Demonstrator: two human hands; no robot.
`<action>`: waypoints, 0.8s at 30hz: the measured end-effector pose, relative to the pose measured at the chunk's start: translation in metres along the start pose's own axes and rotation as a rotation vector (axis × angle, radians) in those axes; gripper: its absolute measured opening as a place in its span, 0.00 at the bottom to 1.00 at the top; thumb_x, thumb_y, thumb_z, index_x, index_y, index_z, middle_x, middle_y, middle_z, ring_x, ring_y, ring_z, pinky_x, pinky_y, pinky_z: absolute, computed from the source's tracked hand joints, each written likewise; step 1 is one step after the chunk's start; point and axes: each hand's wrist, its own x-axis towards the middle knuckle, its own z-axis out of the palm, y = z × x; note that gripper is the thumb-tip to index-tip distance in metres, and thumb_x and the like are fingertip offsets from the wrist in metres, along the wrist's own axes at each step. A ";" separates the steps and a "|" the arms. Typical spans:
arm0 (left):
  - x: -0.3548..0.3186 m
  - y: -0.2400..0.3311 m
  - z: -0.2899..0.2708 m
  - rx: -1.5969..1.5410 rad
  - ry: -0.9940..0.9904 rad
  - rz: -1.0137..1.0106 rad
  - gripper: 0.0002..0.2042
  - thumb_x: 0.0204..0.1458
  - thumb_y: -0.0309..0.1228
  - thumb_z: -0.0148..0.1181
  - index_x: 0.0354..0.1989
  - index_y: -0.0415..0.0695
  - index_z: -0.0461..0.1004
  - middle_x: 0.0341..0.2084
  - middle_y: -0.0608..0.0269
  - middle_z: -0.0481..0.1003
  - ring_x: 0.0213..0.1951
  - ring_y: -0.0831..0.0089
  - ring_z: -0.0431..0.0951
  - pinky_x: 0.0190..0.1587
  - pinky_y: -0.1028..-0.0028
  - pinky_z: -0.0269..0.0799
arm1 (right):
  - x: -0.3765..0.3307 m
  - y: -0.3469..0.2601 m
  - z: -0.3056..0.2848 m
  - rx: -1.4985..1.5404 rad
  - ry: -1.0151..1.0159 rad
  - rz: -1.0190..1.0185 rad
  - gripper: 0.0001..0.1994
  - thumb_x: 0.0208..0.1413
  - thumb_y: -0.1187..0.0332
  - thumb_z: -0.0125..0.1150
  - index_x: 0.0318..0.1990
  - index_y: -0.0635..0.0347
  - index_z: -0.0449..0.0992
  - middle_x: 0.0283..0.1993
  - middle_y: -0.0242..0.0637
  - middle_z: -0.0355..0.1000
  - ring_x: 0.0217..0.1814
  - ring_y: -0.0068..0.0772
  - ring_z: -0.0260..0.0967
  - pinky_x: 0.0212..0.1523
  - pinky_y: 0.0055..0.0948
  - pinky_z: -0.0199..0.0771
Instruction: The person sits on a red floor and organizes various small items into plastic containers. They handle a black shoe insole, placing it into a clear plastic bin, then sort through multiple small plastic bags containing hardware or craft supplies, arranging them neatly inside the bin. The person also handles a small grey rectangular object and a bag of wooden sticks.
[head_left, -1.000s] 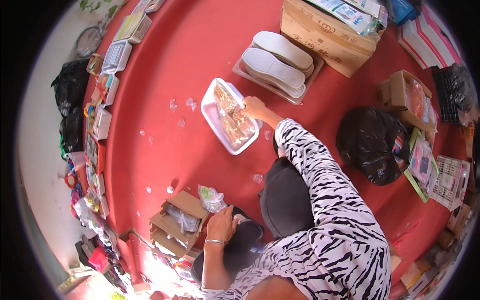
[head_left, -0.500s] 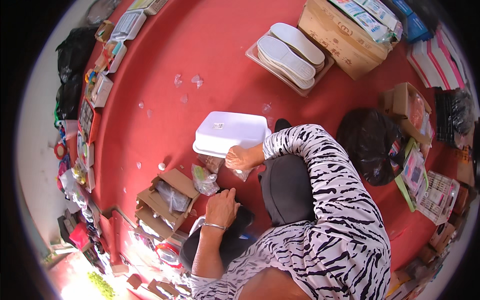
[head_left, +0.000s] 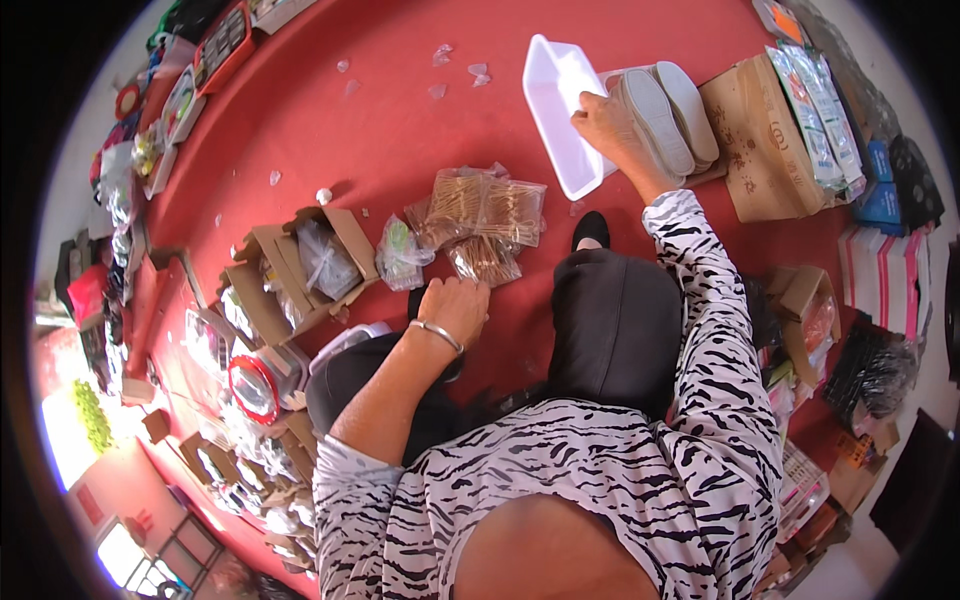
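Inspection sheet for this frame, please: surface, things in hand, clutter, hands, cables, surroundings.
Surface: red floor, small clear scraps scattered on it.
Things in hand: white tray, empty, tipped up; clear packets of brown sticks piled on the floor.
Clutter: open cardboard boxes, pale shoe soles.
Hands: right hand grips the tray's edge; left hand rests beside the packets.
Cables: nothing seen.
Surroundings: packaged goods along the edges.
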 end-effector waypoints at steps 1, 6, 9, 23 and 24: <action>0.000 -0.001 0.001 -0.003 0.010 -0.003 0.15 0.46 0.40 0.59 0.36 0.43 0.70 0.30 0.56 0.73 0.34 0.61 0.75 0.36 0.64 0.71 | -0.001 0.000 -0.006 0.015 0.043 -0.013 0.08 0.44 0.67 0.51 0.28 0.61 0.73 0.28 0.50 0.72 0.31 0.52 0.72 0.32 0.46 0.71; -0.006 -0.016 -0.004 -0.061 0.063 -0.079 0.12 0.48 0.38 0.54 0.36 0.44 0.71 0.33 0.54 0.74 0.37 0.60 0.76 0.36 0.63 0.72 | 0.005 -0.017 -0.062 0.217 0.073 -0.032 0.12 0.47 0.67 0.57 0.21 0.63 0.62 0.17 0.41 0.62 0.23 0.38 0.64 0.25 0.35 0.61; -0.007 -0.033 0.000 -0.089 0.170 -0.200 0.15 0.49 0.38 0.53 0.42 0.43 0.66 0.36 0.53 0.74 0.39 0.58 0.76 0.40 0.60 0.70 | 0.006 -0.024 -0.102 0.486 -0.037 -0.023 0.13 0.49 0.69 0.57 0.19 0.59 0.59 0.17 0.27 0.54 0.22 0.17 0.51 0.22 0.25 0.52; -0.035 -0.059 -0.059 -0.703 1.038 -0.584 0.39 0.47 0.40 0.58 0.62 0.32 0.45 0.55 0.34 0.59 0.48 0.46 0.70 0.54 0.59 0.61 | -0.026 -0.085 -0.152 1.265 -0.435 0.031 0.06 0.50 0.70 0.59 0.25 0.57 0.69 0.24 0.21 0.64 0.25 0.11 0.57 0.30 0.15 0.59; -0.033 -0.067 -0.060 -0.753 1.150 -0.582 0.41 0.46 0.42 0.60 0.62 0.31 0.44 0.56 0.33 0.57 0.50 0.45 0.69 0.55 0.61 0.61 | -0.025 -0.091 -0.155 1.285 -0.458 0.026 0.06 0.50 0.70 0.59 0.24 0.57 0.69 0.24 0.21 0.64 0.25 0.11 0.57 0.29 0.15 0.59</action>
